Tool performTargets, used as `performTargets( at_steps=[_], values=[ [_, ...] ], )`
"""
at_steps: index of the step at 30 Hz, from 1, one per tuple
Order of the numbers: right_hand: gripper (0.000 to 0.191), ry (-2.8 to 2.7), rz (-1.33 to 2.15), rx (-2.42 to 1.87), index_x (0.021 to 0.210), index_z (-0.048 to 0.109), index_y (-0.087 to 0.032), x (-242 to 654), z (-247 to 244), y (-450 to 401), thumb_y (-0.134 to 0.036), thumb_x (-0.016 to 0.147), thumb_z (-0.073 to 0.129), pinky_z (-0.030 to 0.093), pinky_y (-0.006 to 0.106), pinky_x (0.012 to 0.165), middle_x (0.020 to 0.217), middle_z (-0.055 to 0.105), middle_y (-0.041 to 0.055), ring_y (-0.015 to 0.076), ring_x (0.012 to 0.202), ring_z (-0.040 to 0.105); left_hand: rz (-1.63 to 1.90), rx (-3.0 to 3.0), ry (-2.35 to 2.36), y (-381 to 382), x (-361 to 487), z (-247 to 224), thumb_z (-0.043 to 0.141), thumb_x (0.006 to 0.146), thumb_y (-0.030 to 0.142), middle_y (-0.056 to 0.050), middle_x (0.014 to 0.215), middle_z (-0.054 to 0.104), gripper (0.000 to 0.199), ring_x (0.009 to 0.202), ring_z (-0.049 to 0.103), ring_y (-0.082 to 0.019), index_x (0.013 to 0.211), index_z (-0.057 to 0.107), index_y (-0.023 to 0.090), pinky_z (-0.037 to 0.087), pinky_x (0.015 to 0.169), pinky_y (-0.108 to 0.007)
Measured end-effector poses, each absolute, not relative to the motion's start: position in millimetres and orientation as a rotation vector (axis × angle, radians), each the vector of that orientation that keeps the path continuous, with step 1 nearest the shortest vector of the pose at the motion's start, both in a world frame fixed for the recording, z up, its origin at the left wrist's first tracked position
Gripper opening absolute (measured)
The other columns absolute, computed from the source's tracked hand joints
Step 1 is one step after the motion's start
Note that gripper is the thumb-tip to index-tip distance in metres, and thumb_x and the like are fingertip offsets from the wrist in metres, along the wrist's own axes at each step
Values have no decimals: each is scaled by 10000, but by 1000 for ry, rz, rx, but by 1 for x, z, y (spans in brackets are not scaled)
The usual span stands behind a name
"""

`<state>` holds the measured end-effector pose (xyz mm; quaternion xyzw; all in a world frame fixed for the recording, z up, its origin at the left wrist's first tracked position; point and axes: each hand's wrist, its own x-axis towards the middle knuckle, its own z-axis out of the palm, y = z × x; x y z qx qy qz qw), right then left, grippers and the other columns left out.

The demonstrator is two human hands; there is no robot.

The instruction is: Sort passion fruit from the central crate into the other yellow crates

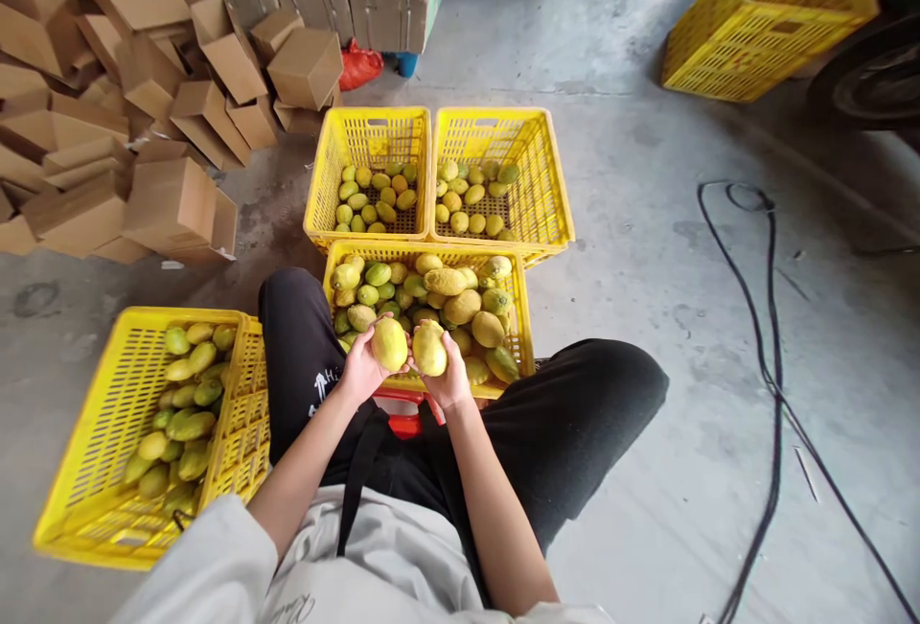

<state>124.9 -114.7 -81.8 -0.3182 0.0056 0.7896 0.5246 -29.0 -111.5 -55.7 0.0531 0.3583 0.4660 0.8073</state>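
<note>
Your left hand point(361, 367) cradles a yellow fruit point(389, 344), your right hand point(451, 373) a second fruit point(429, 349), side by side over the nearest crate's point(526, 322) near edge, apparently so both stay visible and slips land among heaped fruit point(466, 306).

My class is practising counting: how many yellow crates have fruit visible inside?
4: the left crate beside the left leg, the front crate straight ahead, and the back-left crate and back-right crate side by side beyond it. Others may be hidden underneath.
</note>
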Motion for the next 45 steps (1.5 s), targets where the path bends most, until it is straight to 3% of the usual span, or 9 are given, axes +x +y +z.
performTargets(
  at_steps=[3, 8, 16, 21, 25, 31, 37, 41, 45],
  values=[
    [358, 68, 1895, -702, 1094, 673, -214, 129, -75, -113, -420, 808, 617, 642, 438, 751, 971, 770, 60, 283, 933, 738, 1026, 66, 723, -110, -30, -51, 562, 893, 323, -89, 1092, 700, 527, 966, 694, -262, 1413, 495, 262, 553, 846, -445],
    [404, 39, 1910, -589, 1145, 633, -236, 132, -71, -112, -336, 755, 589, 621, 525, 827, 1090, 749, 68, 298, 1034, 712, 1109, 22, 764, -109, -30, -53, 558, 937, 327, -101, 1212, 674, 434, 1019, 684, -234, 1363, 513, 258, 560, 794, -364],
    [389, -65, 1977, -703, 1068, 650, -202, 125, -78, -114, -431, 765, 734, 662, 381, 662, 890, 759, 55, 258, 848, 753, 1000, 130, 787, -115, -28, -69, 697, 844, 445, -60, 971, 690, 506, 742, 680, -199, 1282, 515, 271, 508, 555, -272],
    [388, -58, 1958, -748, 1063, 662, -208, 124, -79, -114, -444, 765, 738, 656, 409, 722, 883, 759, 54, 269, 891, 748, 1000, 79, 843, -111, -29, -63, 609, 888, 422, -70, 960, 701, 435, 754, 687, -207, 1279, 535, 247, 533, 596, -296],
    [385, -2, 1918, -761, 1027, 673, -191, 125, -79, -113, -481, 775, 694, 646, 447, 766, 899, 759, 82, 306, 985, 729, 1023, -10, 820, -109, -30, -55, 576, 862, 365, -104, 995, 712, 423, 869, 701, -260, 1247, 581, 192, 572, 750, -404],
    [390, 1, 1894, -613, 1119, 636, -218, 132, -75, -111, -407, 783, 579, 600, 571, 861, 1118, 739, 102, 331, 1127, 676, 1133, -82, 880, -107, -27, -56, 574, 907, 313, -68, 1048, 712, 334, 947, 693, -222, 1224, 586, 210, 560, 856, -397],
    [383, -105, 1924, -756, 1039, 679, -202, 128, -77, -112, -486, 783, 706, 621, 504, 850, 871, 764, 77, 309, 955, 738, 1106, 67, 912, -111, -27, -65, 651, 872, 301, -60, 1052, 699, 347, 902, 693, -202, 1208, 576, 258, 569, 778, -341],
    [394, -130, 1907, -801, 1086, 667, -212, 126, -80, -113, -429, 762, 727, 628, 469, 819, 907, 772, 63, 288, 917, 744, 1047, 142, 896, -112, -26, -64, 632, 854, 234, -66, 1064, 705, 402, 931, 703, -229, 1241, 543, 295, 571, 786, -360],
    [374, -103, 1892, -848, 1062, 660, -219, 126, -80, -113, -429, 762, 733, 627, 452, 807, 895, 775, 45, 283, 921, 742, 1065, 105, 872, -111, -26, -60, 644, 817, 227, -81, 1067, 701, 462, 989, 693, -252, 1265, 538, 257, 561, 876, -414]
  ],
)
